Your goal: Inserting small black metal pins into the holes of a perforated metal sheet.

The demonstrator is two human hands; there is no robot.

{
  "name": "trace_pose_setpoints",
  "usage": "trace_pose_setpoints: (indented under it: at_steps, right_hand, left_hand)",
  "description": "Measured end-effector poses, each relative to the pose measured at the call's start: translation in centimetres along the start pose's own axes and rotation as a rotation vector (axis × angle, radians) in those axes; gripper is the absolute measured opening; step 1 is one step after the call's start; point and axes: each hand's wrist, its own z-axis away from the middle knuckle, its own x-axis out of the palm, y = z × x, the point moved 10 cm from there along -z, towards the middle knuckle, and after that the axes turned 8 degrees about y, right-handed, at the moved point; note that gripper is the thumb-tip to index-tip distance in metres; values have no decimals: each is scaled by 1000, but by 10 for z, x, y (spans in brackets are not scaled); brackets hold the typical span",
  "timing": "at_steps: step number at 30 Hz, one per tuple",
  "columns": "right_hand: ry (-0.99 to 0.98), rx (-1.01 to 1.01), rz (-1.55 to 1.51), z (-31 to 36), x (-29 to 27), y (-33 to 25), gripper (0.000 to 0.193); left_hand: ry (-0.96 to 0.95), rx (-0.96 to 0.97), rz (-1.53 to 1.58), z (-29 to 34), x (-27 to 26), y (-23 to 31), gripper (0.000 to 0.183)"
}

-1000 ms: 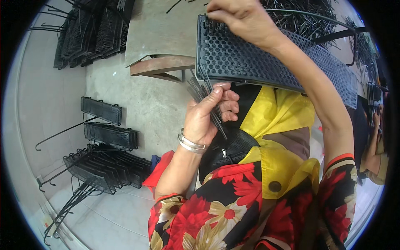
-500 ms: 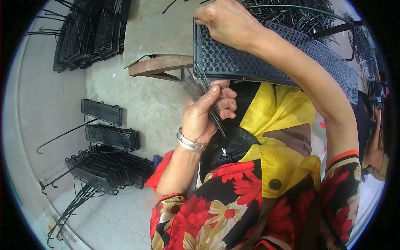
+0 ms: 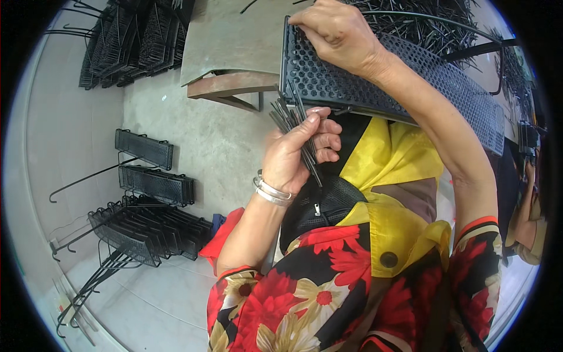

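A bundle of thin black strips (image 3: 291, 120) lies in my left hand (image 3: 284, 158), the thumb pressed over it and the fingers curled beneath. Its upper ends reach the near left corner of a long black perforated metal basket (image 3: 375, 76). My right hand (image 3: 343, 38) is at the basket's far left corner, its fingers pinched together at the rim. Whatever those fingertips hold is hidden or too small to name. My right forearm passes over the basket's mesh side.
A worktable (image 3: 234, 44) supports the work area, with a pile of black strips (image 3: 428, 29) behind the basket. Similar black baskets (image 3: 155, 232) with hooked rods stand on the floor at left. More baskets (image 3: 129, 44) are stacked at far left. Another person's arm (image 3: 528, 205) shows at right.
The whole view has shifted slightly, so table, basket and both hands appear a little farther right. My left hand still holds the strips, and my right hand remains at the basket's corner.
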Motion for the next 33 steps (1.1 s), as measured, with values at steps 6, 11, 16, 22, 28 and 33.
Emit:
trace_pose_setpoints:
  at_steps: [6, 11, 16, 22, 28, 33]
  right_hand:
    - [184, -17, -86, -2, -13, 5, 14]
    - [-162, 248, 18, 3, 0, 7, 15]
    - [-280, 249, 37, 18, 10, 8, 10]
    - [16, 308, 55, 18, -45, -26, 12]
    - [361, 2017, -945, 184, -30, -83, 34]
    - [719, 2329, -1364, 194, -3, -111, 45]
  left_hand:
    - [-33, -3, 2, 0, 5, 0, 30]
    - [-32, -9, 15, 2, 4, 1, 30]
    - [-53, -9, -2, 0, 6, -1, 31]
    - [-95, 41, 53, -4, 8, 1, 29]
    - [25, 206, 164, 0, 17, 10, 25]
    - [88, 337, -3, -4, 36, -12, 22]
